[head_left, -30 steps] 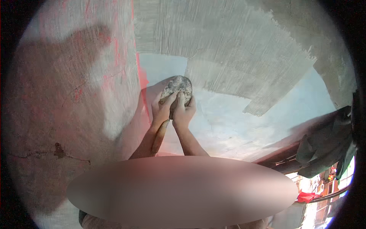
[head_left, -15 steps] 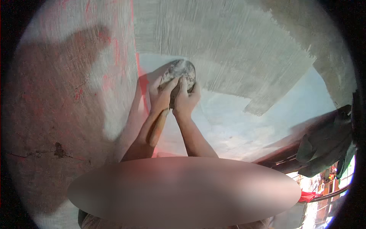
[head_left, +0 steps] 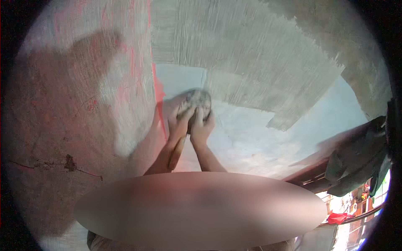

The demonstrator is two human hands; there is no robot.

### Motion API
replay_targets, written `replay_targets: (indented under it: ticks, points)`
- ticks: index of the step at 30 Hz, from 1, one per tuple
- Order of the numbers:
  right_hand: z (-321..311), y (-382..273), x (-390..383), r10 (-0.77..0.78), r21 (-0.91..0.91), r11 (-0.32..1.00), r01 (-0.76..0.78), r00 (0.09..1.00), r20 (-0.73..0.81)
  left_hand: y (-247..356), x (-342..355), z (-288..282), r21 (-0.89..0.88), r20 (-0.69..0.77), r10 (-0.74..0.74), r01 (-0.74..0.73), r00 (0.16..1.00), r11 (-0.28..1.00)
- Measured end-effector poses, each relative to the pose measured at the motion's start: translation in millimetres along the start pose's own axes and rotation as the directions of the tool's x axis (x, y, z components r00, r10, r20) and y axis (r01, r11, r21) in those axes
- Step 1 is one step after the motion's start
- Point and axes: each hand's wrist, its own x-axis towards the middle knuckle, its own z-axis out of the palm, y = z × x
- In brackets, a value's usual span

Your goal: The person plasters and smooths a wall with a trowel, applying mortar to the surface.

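Note:
Both hands grip one tool with a rounded, mottled grey blade (head_left: 201,98) and a wooden handle (head_left: 176,154). I cannot make out its exact kind. The left side of the blade is held by my left hand (head_left: 179,121), fingers closed round it; the handle runs back along my left forearm. On the blade's right side my right hand (head_left: 202,124) is closed too, its thumb pressed on the face. The far end of the blade lies against or close over a pale blue-white painted wall (head_left: 247,134). Its tip is blurred.
A streaked grey patch (head_left: 234,50) spreads ahead and right. Left of a red stripe (head_left: 158,90) is a pinkish, cracked surface (head_left: 63,125) with a large shadow. Dark cloth (head_left: 356,159) hangs at the right beside a bright opening; a red cloth (head_left: 337,218) is lower.
Both hands have drawn the tool down the picture, toward me, along the wall. More of the pale paint shows beyond the blade's tip. The grip is the same.

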Motion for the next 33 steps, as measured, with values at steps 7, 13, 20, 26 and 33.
replay_targets:
  ticks: [7, 13, 20, 26, 33]
  points:
    - [-16, 22, -11, -0.085, -0.014, 0.996, 0.086, 0.995, 0.056, -14, -19, -7, -0.109, 0.015, -0.102, 0.103, 0.995, 0.989]
    - [-4, 1, 8, -0.056, -0.079, 0.995, 0.058, 0.998, 0.017, 1, -2, 5, -0.098, -0.043, -0.112, 0.108, 0.993, 0.989]
    - [-8, 0, 1, -0.059, -0.301, 0.952, 0.059, 0.998, 0.008, -1, 2, -1, 0.023, -0.022, -0.045, 0.045, 0.999, 0.999]
    - [5, -14, 20, -0.12, -0.149, 0.981, 0.126, 0.992, 0.046, 14, 17, 9, -0.209, 0.032, -0.1, 0.104, 0.995, 0.972]
    - [-4, -6, -7, -0.131, -0.056, 0.99, 0.131, 0.991, 0.013, 0, -7, -1, -0.104, 0.078, 0.066, -0.057, 0.995, 0.993]
